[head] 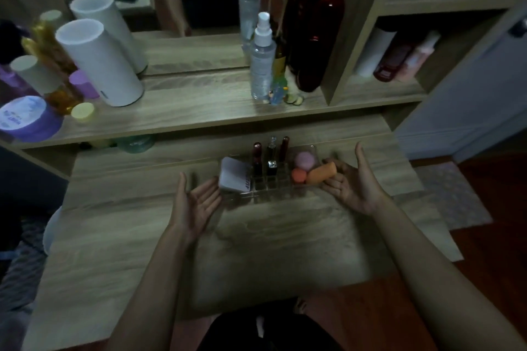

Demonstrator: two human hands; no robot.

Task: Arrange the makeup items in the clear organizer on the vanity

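The clear organizer (273, 194) stands on the wooden vanity top (142, 236), towards the back centre. It holds a white compact (233, 175) at its left end, upright lipsticks (257, 159) in the middle slots, and a pink sponge (305, 159), a small orange sponge (298, 175) and a larger orange sponge (320, 174) at its right end. My left hand (196, 202) is palm up, fingers apart, beside the organizer's left end. My right hand (353, 182) is palm up beside the right end, its fingertips by the larger orange sponge. Neither hand grips anything.
A raised shelf (182, 111) behind carries white cylinders (99, 63), purple jars (28, 118), a clear spray bottle (261, 60) and dark red bottles (319, 40), with a mirror behind. Side cubbies at right hold more bottles (393, 57). A rug (453, 194) lies on the floor at right.
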